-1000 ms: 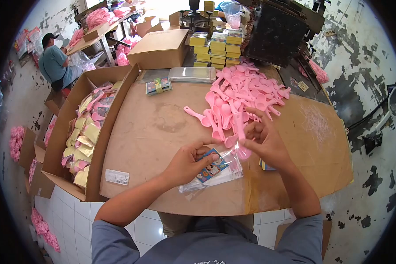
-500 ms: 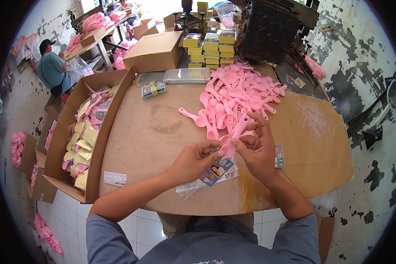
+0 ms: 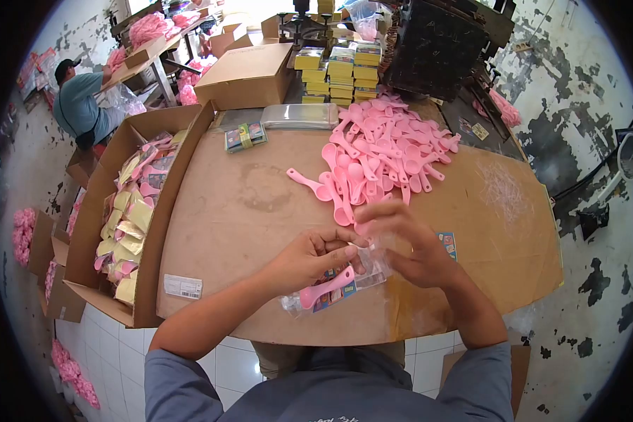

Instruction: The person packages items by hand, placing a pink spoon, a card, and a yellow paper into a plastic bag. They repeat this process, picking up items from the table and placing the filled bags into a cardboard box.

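Note:
My left hand (image 3: 325,259) is closed, its fingertips pinching a clear plastic bag (image 3: 378,271) near the middle of the table. Below those fingers a pink spoon (image 3: 328,288) lies slanted across a printed card (image 3: 342,298), with clear plastic around them. Motion blurs my right hand (image 3: 416,245), which hovers just right of the bag with thumb and fingers apart. Beyond both hands spreads a large pile of pink spoons (image 3: 383,151). Partly behind my right wrist sits another printed card (image 3: 447,243).
An open carton (image 3: 179,204) of packed pouches stands at left. Along the back are a closed carton (image 3: 243,74), stacked yellow-edged cards (image 3: 341,67), a clear plastic stack (image 3: 300,116) and a banded card bundle (image 3: 246,138). A person (image 3: 84,102) sits at far left.
The pink spoon has left my fingers and now lies lower left, over the card. My right hand has opened and shifted slightly, while my left has moved onto the plastic bag.

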The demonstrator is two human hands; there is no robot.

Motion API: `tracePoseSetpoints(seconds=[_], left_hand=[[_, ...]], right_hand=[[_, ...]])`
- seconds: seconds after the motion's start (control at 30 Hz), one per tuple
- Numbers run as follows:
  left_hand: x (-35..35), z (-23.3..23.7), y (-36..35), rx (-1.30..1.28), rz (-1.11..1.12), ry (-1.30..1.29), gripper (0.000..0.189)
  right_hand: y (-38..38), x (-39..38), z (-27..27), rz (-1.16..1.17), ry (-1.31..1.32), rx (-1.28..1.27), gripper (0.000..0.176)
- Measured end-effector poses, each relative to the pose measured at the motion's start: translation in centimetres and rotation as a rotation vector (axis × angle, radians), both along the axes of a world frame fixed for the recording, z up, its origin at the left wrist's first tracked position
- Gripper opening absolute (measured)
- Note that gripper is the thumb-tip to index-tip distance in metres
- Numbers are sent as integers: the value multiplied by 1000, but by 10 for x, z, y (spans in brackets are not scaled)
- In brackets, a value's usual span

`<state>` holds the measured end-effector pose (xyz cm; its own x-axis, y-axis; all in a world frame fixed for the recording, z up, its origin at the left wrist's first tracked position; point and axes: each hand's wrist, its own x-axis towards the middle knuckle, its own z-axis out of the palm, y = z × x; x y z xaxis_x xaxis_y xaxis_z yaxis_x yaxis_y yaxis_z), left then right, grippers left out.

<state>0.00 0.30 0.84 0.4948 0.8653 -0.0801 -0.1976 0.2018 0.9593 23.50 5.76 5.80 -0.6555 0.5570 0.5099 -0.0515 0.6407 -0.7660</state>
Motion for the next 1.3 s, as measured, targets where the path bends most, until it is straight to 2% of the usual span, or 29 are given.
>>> tracePoseSetpoints(seconds=[0.07,0.13,0.17,0.27,0.33,0.47,0.57,0.77,0.87,0.97,1.07,1.17,1.27,1.3], left_hand=[[-2,0,-1,22,-19,-42,35],[-1,2,-4,99,-12,-158,37],[1,2,-6,189,53,-126,40],[3,6,-7,475,187,2,45],[-3,12,-9,665,195,137,48],[1,25,-22,689,199,277,51],[7,23,-20,786,259,206,44],[9,25,-22,534,221,71,33],[9,25,-23,509,270,90,29],[9,26,-22,484,349,149,34],[9,31,-26,605,391,217,39],[10,12,-25,759,450,413,44],[8,13,-24,779,385,477,48],[10,15,-26,764,380,471,49]], right_hand=[[-1,4,9,79,-143,152,7],[-3,3,30,52,-55,177,9],[-6,2,43,37,-12,193,10],[-20,0,85,-140,-362,702,11],[-22,-1,92,-219,-410,695,11],[-23,-5,86,-222,-380,558,10],[-23,-10,81,-220,-376,484,12],[-19,-14,68,-214,-310,401,12],[-17,-22,59,-400,-172,494,17],[-17,-18,61,-397,-250,856,25],[-25,-30,53,-387,-318,955,28],[-22,-31,42,-379,-421,1073,32],[-17,-33,32,-364,-455,1243,30],[-16,-32,31,-395,-448,1186,28]])
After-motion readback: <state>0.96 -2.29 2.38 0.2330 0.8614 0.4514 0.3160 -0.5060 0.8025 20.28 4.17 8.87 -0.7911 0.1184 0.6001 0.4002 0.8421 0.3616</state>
